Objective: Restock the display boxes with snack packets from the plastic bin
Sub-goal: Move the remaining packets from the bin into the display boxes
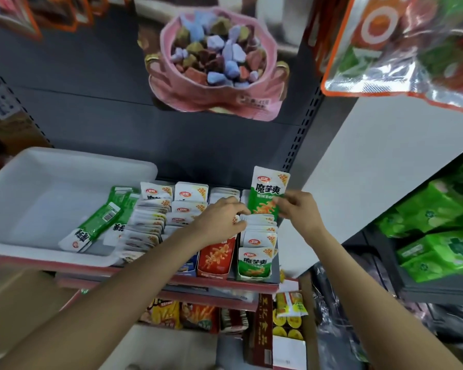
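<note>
**Green packet held above the right-hand display box**

Forearms fill the foreground. At the right hand (pixel 298 209), a green snack packet (pixel 268 194) is pinched upright by curled fingers, poised over the green display box (pixel 254 265). By the left hand (pixel 221 218), the packets already filed there are apparently pinched at their tops and held forward, presumably so that a gap is opened; the exact contact is blurred. Further left, a few green packets are left in the white plastic bin (pixel 38 198), just beside the boxes.
</note>
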`<state>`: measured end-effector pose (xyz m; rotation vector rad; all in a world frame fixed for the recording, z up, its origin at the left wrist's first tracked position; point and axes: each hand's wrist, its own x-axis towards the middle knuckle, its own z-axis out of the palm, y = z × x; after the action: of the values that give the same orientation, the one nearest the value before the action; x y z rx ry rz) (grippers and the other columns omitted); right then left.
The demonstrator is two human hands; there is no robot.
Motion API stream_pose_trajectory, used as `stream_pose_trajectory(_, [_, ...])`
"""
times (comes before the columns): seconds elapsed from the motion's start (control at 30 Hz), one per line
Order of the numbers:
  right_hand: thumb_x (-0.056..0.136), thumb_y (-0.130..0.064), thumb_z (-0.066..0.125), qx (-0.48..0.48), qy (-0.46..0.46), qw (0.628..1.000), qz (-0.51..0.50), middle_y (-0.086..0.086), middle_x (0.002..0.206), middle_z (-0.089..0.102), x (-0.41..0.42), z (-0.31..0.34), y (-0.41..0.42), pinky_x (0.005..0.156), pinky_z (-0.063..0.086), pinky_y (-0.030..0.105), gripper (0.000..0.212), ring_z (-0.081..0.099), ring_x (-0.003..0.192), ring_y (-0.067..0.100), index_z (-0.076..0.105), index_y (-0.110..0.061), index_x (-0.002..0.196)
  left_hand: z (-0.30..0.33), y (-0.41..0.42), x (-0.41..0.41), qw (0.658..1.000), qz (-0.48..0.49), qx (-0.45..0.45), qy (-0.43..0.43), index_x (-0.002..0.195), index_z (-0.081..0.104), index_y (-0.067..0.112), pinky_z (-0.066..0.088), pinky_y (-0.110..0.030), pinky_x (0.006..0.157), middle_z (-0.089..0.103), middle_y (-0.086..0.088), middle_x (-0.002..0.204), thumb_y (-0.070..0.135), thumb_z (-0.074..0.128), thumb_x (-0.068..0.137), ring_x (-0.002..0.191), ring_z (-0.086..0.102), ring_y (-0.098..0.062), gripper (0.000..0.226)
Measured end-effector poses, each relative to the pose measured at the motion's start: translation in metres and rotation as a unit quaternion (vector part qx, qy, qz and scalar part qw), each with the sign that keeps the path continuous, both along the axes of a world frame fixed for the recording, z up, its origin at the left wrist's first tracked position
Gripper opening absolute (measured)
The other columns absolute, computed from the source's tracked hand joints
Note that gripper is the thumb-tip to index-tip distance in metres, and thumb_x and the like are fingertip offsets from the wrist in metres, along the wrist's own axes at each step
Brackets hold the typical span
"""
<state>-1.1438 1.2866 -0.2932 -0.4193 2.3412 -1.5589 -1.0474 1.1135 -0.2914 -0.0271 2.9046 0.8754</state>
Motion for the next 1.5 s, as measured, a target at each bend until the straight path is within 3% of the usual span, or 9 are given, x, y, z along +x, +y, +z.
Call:
stream_pose_trajectory(0.13, [0.091,-0.002,0.056,-0.047,-0.013,0.999,0.003,0.009,0.095,0.068,0.002,0.001,-0.002,0.07,0.057,0.02,0.011,0.066,0.084,0.015,0.065,-0.005,0.097,-0.003,-0.001,0.001,1.0,0.0,-0.006,-0.009,0.129,0.054,0.024,0.04,-0.039,0.101,0.052,0.002,0.131,0.028,0.05,0.094,0.121,0.046,-0.016,0.035])
stream_pose_trajectory(0.3, [0.087,-0.002,0.06,0.133,0.021,0.991,0.026,0.009,0.084,0.07,0.0,-0.01,0.001,0.074,0.055,0.034,0.013,0.064,0.076,0.022,0.071,-0.008,0.086,-0.002,-0.001,0.002,1.0,-0.007,-0.01,-0.012,0.13,0.053,0.025,0.038,-0.039,0.103,0.05,0.003,0.135,0.028,0.049,0.095,0.125,0.043,-0.015,0.036])
stream_pose_trajectory(0.5, [0.085,-0.012,0.065,0.115,0.066,0.991,0.018,0.005,0.089,0.071,-0.001,0.001,-0.006,0.068,0.049,0.022,0.005,0.065,0.079,0.017,0.065,-0.015,0.09,-0.002,0.0,0.003,1.0,-0.008,-0.02,-0.008,0.131,0.052,0.026,0.038,-0.038,0.104,0.05,0.004,0.136,0.028,0.049,0.095,0.127,0.041,-0.015,0.037])
stream_pose_trajectory(0.63, [0.091,-0.009,0.056,0.198,0.141,0.97,0.012,0.008,0.084,0.066,-0.001,0.001,-0.011,0.068,0.043,0.026,0.01,0.059,0.078,0.023,0.064,-0.005,0.088,0.0,0.001,0.005,1.0,-0.006,-0.026,-0.002,0.133,0.05,0.025,0.037,-0.038,0.104,0.048,0.003,0.137,0.027,0.048,0.095,0.127,0.04,-0.016,0.038])
stream_pose_trajectory(0.77, [0.092,-0.003,0.042,0.345,0.126,0.927,0.074,0.019,0.1,0.067,0.002,-0.006,-0.013,0.076,0.047,0.036,0.022,0.061,0.092,0.037,0.063,-0.004,0.099,0.001,0.002,0.007,0.999,-0.008,-0.037,0.008,0.133,0.048,0.021,0.037,-0.036,0.102,0.047,0.002,0.137,0.024,0.045,0.096,0.126,0.04,-0.016,0.038])
stream_pose_trajectory(0.93, [0.09,-0.004,0.049,0.242,0.194,0.95,0.033,0.013,0.112,0.062,0.021,0.007,-0.027,0.087,0.044,0.029,0.026,0.058,0.103,0.029,0.064,-0.007,0.111,0.004,-0.006,0.014,0.996,0.025,0.011,0.081,0.13,0.05,0.018,0.037,-0.031,0.103,0.049,0.003,0.133,0.02,0.047,0.095,0.125,0.042,-0.013,0.035])
stream_pose_trajectory(1.23, [0.092,-0.003,0.049,0.13,0.198,0.962,0.139,0.008,0.111,0.06,0.09,0.034,-0.151,0.08,0.039,0.012,0.025,0.059,0.098,0.019,0.065,-0.009,0.11,0.011,-0.111,0.085,0.961,0.168,0.118,0.188,0.105,0.06,0.018,0.048,-0.02,0.079,0.063,0.007,0.096,0.009,0.055,0.088,0.088,0.059,-0.004,0.02])
stream_pose_trajectory(1.4, [0.091,0.0,0.047,0.122,0.202,0.95,0.205,0.014,0.113,0.063,0.132,0.033,-0.255,0.092,0.044,0.029,0.028,0.059,0.104,0.026,0.065,-0.004,0.112,-0.013,-0.215,0.131,0.936,0.291,0.16,0.113,0.102,0.061,0.009,0.049,-0.029,0.079,0.067,-0.007,0.096,0.013,0.058,0.089,0.09,0.063,-0.024,0.014])
stream_pose_trajectory(1.5, [0.09,0.0,0.046,0.175,0.184,0.938,0.237,0.016,0.119,0.061,0.152,0.012,-0.315,0.092,0.037,0.026,0.029,0.055,0.111,0.029,0.062,-0.001,0.113,-0.035,-0.265,0.145,0.937,0.308,0.167,0.003,0.096,0.061,0.008,0.045,-0.021,0.073,0.066,-0.009,0.099,0.016,0.061,0.089,0.092,0.061,-0.024,0.011])
